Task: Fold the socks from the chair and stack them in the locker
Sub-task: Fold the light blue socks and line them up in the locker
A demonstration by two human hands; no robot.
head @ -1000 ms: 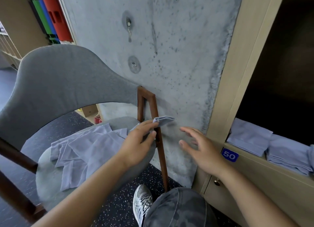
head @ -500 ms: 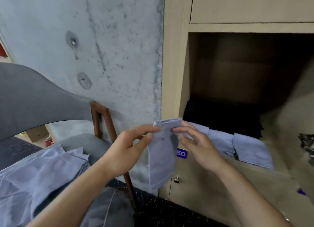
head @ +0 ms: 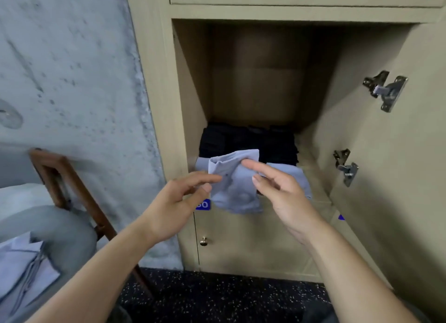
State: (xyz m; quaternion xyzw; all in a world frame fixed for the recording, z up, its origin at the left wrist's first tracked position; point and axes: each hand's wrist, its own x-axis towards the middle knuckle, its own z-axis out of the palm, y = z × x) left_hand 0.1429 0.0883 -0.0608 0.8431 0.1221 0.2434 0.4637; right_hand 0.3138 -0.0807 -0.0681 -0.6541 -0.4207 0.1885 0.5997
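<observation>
A light blue sock [head: 234,190] hangs partly folded in front of the open locker [head: 265,11]. My left hand [head: 173,206] pinches its left edge between thumb and forefinger. My right hand [head: 282,197] pinches its right side, forefinger stretched across the top. Folded light blue socks [head: 294,175] lie at the front of the locker floor, behind the held sock. More light blue socks [head: 21,269] lie on the grey chair [head: 60,226] at the lower left.
A dark folded pile [head: 248,141] fills the back of the locker. The locker door [head: 398,177] stands open on the right with metal hinges [head: 386,91]. A lower door carries a small knob [head: 203,241]. A concrete wall [head: 72,81] is on the left.
My left hand lifted a sock off the chair and my right hand joined it. Both carried it right to the locker opening, where its lower end is now folded up.
</observation>
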